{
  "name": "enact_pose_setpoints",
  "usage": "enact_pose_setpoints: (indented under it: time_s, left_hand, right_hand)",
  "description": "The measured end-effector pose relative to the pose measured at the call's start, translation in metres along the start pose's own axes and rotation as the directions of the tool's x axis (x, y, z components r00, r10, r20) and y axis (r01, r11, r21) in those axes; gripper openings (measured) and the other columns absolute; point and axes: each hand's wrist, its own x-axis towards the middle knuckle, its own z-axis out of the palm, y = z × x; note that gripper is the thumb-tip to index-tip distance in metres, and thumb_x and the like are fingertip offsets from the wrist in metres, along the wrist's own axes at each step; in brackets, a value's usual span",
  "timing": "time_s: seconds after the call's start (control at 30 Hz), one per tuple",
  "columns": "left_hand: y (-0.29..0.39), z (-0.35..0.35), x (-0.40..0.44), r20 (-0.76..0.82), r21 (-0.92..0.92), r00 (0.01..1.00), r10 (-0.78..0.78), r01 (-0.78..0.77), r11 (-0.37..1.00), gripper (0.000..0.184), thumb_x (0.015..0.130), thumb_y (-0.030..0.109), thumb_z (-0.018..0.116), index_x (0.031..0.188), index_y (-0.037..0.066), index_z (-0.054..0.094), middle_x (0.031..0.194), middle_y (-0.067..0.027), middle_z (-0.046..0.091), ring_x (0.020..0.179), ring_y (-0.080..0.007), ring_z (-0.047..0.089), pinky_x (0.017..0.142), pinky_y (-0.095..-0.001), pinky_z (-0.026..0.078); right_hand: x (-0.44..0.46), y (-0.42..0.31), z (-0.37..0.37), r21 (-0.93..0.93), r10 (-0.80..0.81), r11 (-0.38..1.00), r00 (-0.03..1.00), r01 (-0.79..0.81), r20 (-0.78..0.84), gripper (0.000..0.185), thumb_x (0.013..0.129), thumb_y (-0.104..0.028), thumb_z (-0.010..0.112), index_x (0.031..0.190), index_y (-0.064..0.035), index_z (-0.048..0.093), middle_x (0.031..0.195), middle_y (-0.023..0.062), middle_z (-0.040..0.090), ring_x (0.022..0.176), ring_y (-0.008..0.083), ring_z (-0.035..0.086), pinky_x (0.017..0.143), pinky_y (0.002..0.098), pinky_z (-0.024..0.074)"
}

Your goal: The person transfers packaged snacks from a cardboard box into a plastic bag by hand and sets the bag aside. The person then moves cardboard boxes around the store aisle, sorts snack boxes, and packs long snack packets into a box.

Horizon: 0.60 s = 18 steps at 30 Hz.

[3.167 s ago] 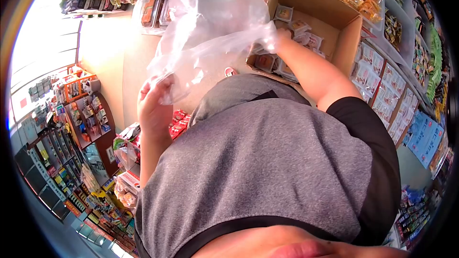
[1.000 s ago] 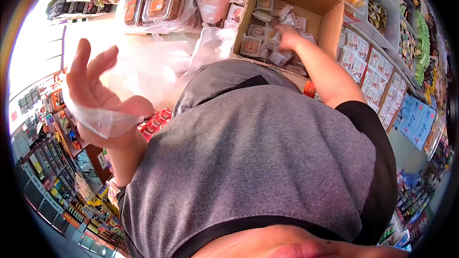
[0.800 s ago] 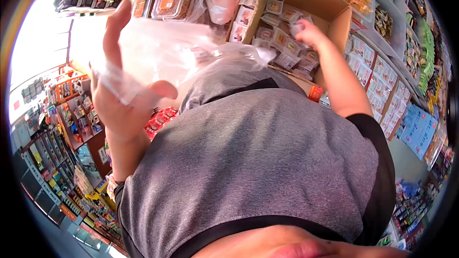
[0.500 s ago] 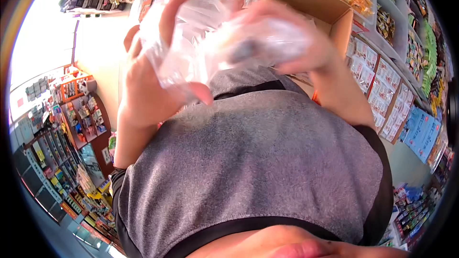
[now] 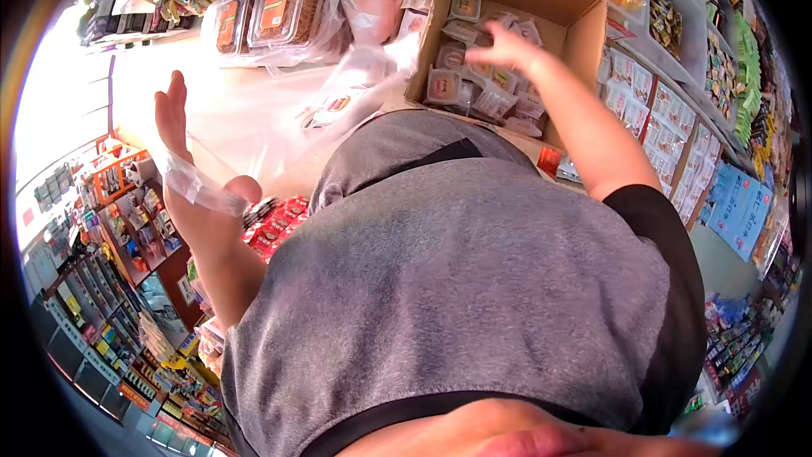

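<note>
My left hand [image 5: 193,148] is raised at the left with its fingers stretched upward. A strip of clear plastic bag [image 5: 233,123] loops round it below the fingers. The bag spreads over the counter to the right, and a few small clear packs [image 5: 340,104] show in or under its far end; which, I cannot tell. My right hand [image 5: 507,49] reaches into a cardboard box [image 5: 584,38], fingers apart and pointing left. Several small packaged pieces [image 5: 495,101] lie beneath it in the box. No piece shows in its fingers.
Clear tubs with orange labels [image 5: 283,8] stand behind the bag, next to a tied pinkish bag [image 5: 372,0]. Bins of wrapped snacks [image 5: 668,25] line the right. Red packets [image 5: 277,227] lie near my left forearm. Flat sheets of packs [image 5: 668,131] lie right of the box.
My hands have moved apart. The plastic bag, earlier bunched between both, now hangs from the left and lies on the counter. My right hand has moved into the box.
</note>
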Motion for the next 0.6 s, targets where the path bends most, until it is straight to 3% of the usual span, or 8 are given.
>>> enact_pose_setpoints:
  time_s: [0.1, 0.23, 0.27, 0.37, 0.4, 0.43, 0.5, 0.6]
  left_hand:
    - [0.013, 0.003, -0.001, 0.014, -0.025, 1.000, -0.017, 0.017, 1.000, 0.124, 0.062, 0.079, 0.060, 0.150, 0.000, 0.021, 0.146, -0.0245, 0.038, 0.136, -0.0351, 0.038, 0.112, -0.0472, 0.028]
    - [0.013, -0.003, -0.001, 0.000, -0.059, 0.999, -0.033, 0.033, 0.998, 0.125, 0.061, 0.074, 0.065, 0.149, -0.002, 0.021, 0.147, -0.0242, 0.037, 0.136, -0.0333, 0.038, 0.112, -0.0455, 0.028]
    - [0.011, -0.003, -0.002, -0.014, -0.061, 0.999, -0.037, 0.036, 0.997, 0.123, 0.063, 0.074, 0.065, 0.149, -0.002, 0.022, 0.146, -0.0242, 0.037, 0.136, -0.0339, 0.038, 0.112, -0.0468, 0.027]
    - [0.008, 0.004, -0.004, -0.014, -0.094, 0.998, -0.060, 0.059, 0.994, 0.122, 0.063, 0.073, 0.066, 0.148, -0.004, 0.023, 0.146, -0.0246, 0.038, 0.136, -0.0341, 0.039, 0.112, -0.0473, 0.028]
    - [0.007, 0.007, -0.005, 0.006, -0.093, 0.998, -0.067, 0.067, 0.993, 0.123, 0.061, 0.072, 0.067, 0.148, -0.004, 0.023, 0.146, -0.0246, 0.038, 0.135, -0.0347, 0.039, 0.112, -0.0475, 0.028]
    - [0.007, 0.008, -0.003, 0.018, -0.088, 0.997, -0.070, 0.071, 0.994, 0.124, 0.059, 0.071, 0.067, 0.147, -0.004, 0.023, 0.146, -0.0245, 0.038, 0.135, -0.0353, 0.039, 0.112, -0.0478, 0.028]
    - [0.016, 0.015, 0.003, 0.014, -0.088, 0.998, -0.064, 0.065, 0.994, 0.121, 0.061, 0.070, 0.067, 0.146, -0.006, 0.025, 0.144, -0.0248, 0.041, 0.135, -0.0329, 0.041, 0.113, -0.0437, 0.029]
    - [0.024, 0.013, 0.012, 0.047, -0.049, 0.999, -0.011, 0.013, 0.999, 0.118, 0.061, 0.067, 0.069, 0.144, -0.007, 0.029, 0.144, -0.0212, 0.044, 0.131, -0.0310, 0.045, 0.111, -0.0416, 0.029]
  right_hand:
    - [-0.008, 0.001, 0.037, -0.346, -0.015, 0.936, 0.986, 0.073, 0.167, 0.110, 0.066, -0.043, 0.084, 0.150, -0.0102, 0.021, 0.146, 0.0263, 0.035, 0.130, 0.0390, 0.043, 0.107, 0.0435, 0.0381]
    - [0.019, 0.004, 0.026, -0.152, 0.170, 0.978, 0.971, -0.145, 0.170, 0.089, 0.063, -0.034, 0.084, 0.137, -0.0052, 0.043, 0.141, 0.0220, 0.044, 0.130, 0.0398, 0.042, 0.103, 0.0456, 0.0410]
    - [0.021, 0.006, 0.028, -0.229, 0.065, 0.972, 0.997, -0.053, 0.045, 0.080, 0.061, -0.033, 0.085, 0.127, -0.0042, 0.051, 0.133, 0.0195, 0.052, 0.123, 0.0384, 0.048, 0.100, 0.0451, 0.0431]
    - [-0.007, -0.040, 0.017, -0.338, -0.262, 0.894, 0.955, 0.294, 0.139, 0.081, 0.060, -0.034, 0.085, 0.127, -0.0037, 0.050, 0.131, 0.0185, 0.052, 0.121, 0.0376, 0.048, 0.099, 0.0463, 0.0429]
    - [-0.020, -0.062, 0.017, -0.398, -0.206, 0.865, 0.939, 0.306, 0.275, 0.084, 0.060, -0.034, 0.085, 0.129, -0.0042, 0.048, 0.130, 0.0176, 0.050, 0.123, 0.0371, 0.045, 0.099, 0.0484, 0.0419]
    - [-0.022, -0.055, 0.039, -0.452, -0.345, 0.764, 0.883, 0.461, 0.319, 0.083, 0.062, -0.031, 0.083, 0.132, -0.0065, 0.046, 0.132, 0.0179, 0.047, 0.127, 0.0374, 0.041, 0.099, 0.0510, 0.0411]
    - [-0.018, -0.043, 0.081, -0.565, -0.349, 0.708, 0.905, 0.424, 0.242, 0.080, 0.063, -0.024, 0.082, 0.132, -0.0072, 0.046, 0.132, 0.0189, 0.047, 0.127, 0.0365, 0.042, 0.099, 0.0484, 0.0416]
    - [-0.010, -0.037, 0.074, -0.450, -0.393, 0.761, 0.884, 0.467, 0.254, 0.076, 0.064, -0.014, 0.077, 0.133, -0.0075, 0.046, 0.129, 0.0194, 0.050, 0.123, 0.0364, 0.048, 0.099, 0.0452, 0.0425]
